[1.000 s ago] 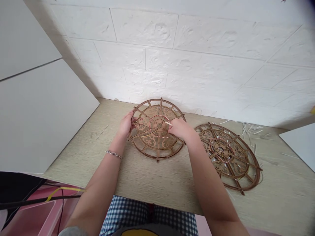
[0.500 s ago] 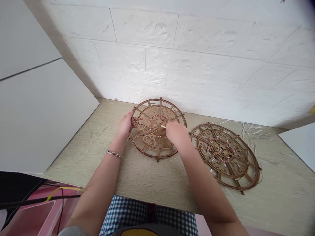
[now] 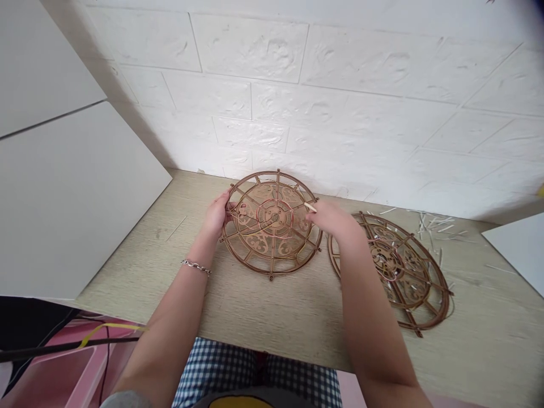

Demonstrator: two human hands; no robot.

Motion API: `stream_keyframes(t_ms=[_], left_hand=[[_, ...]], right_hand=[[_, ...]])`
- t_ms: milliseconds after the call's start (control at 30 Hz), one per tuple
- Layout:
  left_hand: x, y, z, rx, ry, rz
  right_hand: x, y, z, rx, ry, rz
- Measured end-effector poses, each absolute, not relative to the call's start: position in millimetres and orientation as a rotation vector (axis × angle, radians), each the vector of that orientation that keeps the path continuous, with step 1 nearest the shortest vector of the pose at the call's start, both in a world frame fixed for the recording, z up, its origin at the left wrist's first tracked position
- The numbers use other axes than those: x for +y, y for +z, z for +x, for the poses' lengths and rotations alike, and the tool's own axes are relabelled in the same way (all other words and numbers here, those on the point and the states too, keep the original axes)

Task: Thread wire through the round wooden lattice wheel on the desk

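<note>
A round brown openwork wheel (image 3: 272,224) with a red ring round its hub stands tilted on the wooden tabletop (image 3: 263,306) near the wall. My left hand (image 3: 217,212) grips its left rim, fingers curled round the frame. At the wheel's upper right edge, my right hand (image 3: 334,218) pinches a thin pale stick (image 3: 310,207), its tip pointing toward the wheel. A second similar wheel (image 3: 397,272) lies flat to the right, partly under my right forearm.
Several thin pale sticks (image 3: 429,222) lie scattered behind the second wheel by the white brick wall (image 3: 340,102). White panels (image 3: 63,187) close the left side, and another white panel (image 3: 522,249) sits at far right. A pink bin (image 3: 63,368) is below the table's front left.
My right hand has pulled back from the wheel's hub to its upper right edge, still pinching the stick. The left hand keeps its hold on the rim.
</note>
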State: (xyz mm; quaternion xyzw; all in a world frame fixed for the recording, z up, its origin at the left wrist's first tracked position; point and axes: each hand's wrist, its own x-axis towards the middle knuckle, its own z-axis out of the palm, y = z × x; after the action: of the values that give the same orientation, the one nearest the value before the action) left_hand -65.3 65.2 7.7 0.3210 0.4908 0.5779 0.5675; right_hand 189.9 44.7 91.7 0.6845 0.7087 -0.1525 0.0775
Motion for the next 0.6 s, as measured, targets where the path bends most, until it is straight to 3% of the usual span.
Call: stream_keyframes(t_ms=[367,600], left_hand=[[65.7,6.8,-66.0,1.179,1.364,0.749],[65.4,8.4,-64.9,1.173,1.347,0.752]], right_hand=[[55.1,73.3,196.8,2.019,-0.403,2.164],[54.6,82.1,196.3,2.069,-0.579,2.138]])
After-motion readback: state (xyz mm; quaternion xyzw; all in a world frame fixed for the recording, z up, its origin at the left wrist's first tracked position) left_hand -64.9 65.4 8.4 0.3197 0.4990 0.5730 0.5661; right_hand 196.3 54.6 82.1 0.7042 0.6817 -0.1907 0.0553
